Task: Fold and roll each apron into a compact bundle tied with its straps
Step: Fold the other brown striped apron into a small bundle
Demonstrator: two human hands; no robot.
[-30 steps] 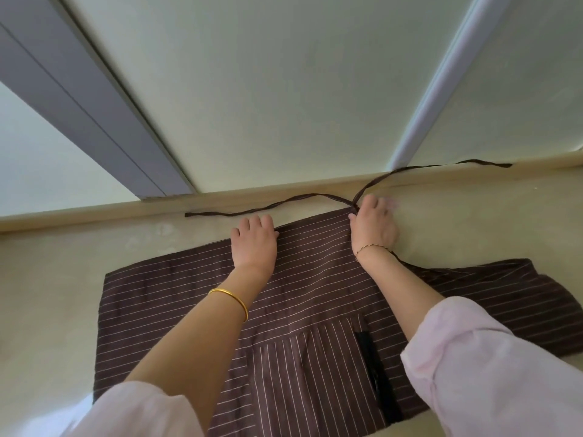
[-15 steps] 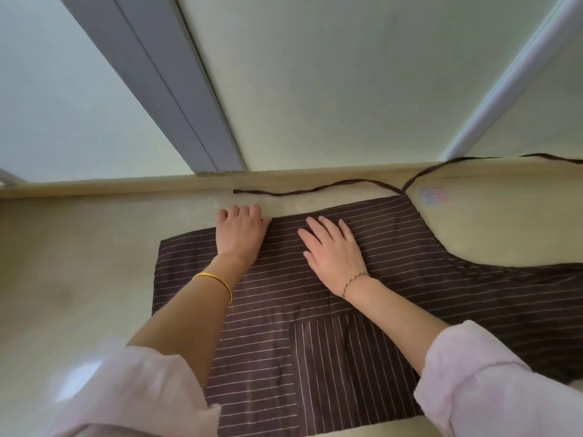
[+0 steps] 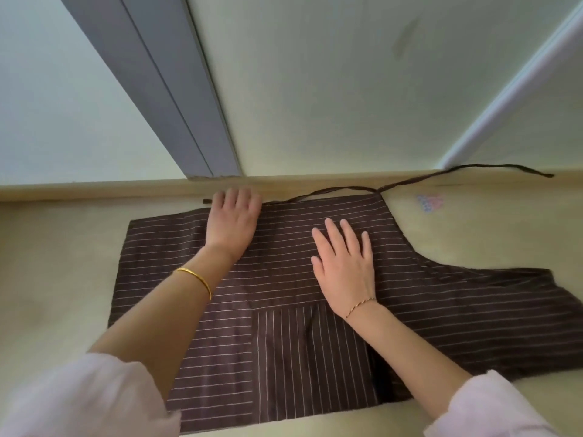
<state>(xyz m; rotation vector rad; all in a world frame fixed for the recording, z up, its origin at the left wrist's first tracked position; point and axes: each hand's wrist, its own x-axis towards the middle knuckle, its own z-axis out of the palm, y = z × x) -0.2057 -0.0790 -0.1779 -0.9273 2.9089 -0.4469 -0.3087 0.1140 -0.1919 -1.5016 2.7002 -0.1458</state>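
Note:
A dark brown apron [image 3: 157, 266] with thin white stripes lies flat on the pale floor, its pocket panel [image 3: 309, 354] near me. Thin brown straps [image 3: 463, 170] trail from its top right corner along the skirting. My left hand [image 3: 233, 222] lies flat on the apron's far edge, fingers straight and reaching onto the floor. My right hand [image 3: 345, 263] presses flat on the cloth near the middle, fingers spread. Neither hand holds anything.
A wooden skirting board [image 3: 94, 189] and a pale wall run just beyond the apron. A grey door frame [image 3: 176, 99] meets the floor at the far left. Bare floor [image 3: 53, 279] lies to the left and right of the apron.
My right hand left the strap corner and slid left onto the middle of the apron. My left hand stayed on the far edge. The view shifted left.

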